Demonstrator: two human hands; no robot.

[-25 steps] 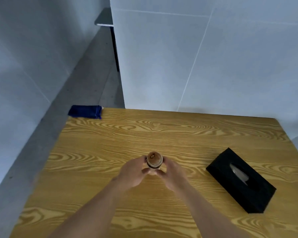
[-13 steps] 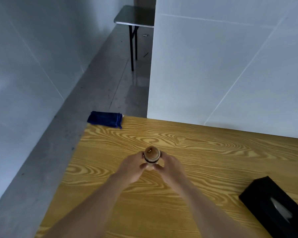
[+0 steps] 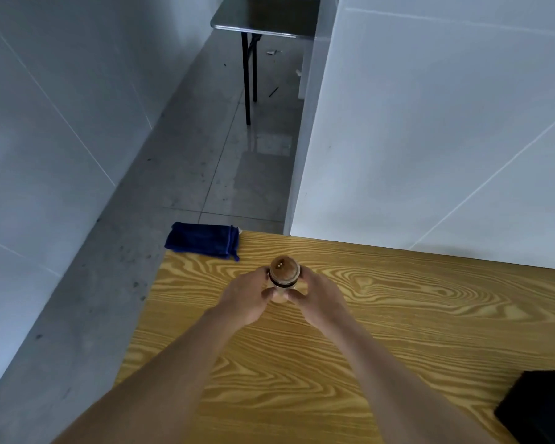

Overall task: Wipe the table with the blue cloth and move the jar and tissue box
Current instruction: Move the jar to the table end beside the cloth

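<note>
I have the small jar with the round brown wooden lid between both hands, out toward the far left part of the yellow wood-grain tabletop. My left hand wraps it from one side and my right hand from the other, the fingers of both closed on the pale body below the lid, thumbs nearly meeting in front. Whether its base sits on the wood or hangs just above it I cannot tell — my hands cover the bottom.

The folded dark blue cloth lies at the far left corner, half over the edge, just beyond the jar and apart from it. The black tissue box shows only as a corner at the lower right, well apart from my hands.

This looks to me like the jar-moving step: I am carrying or setting it out of the way so the middle of the tabletop can be wiped. Next, I judge, I need to set it down upright and let go evenly with both hands so it does not tip, keeping it clear of the cloth — I will want that free to pick up. The corner is close to the edge, so the jar should stay inboard of it. The wiping and the tissue box appear still to be done.
</note>
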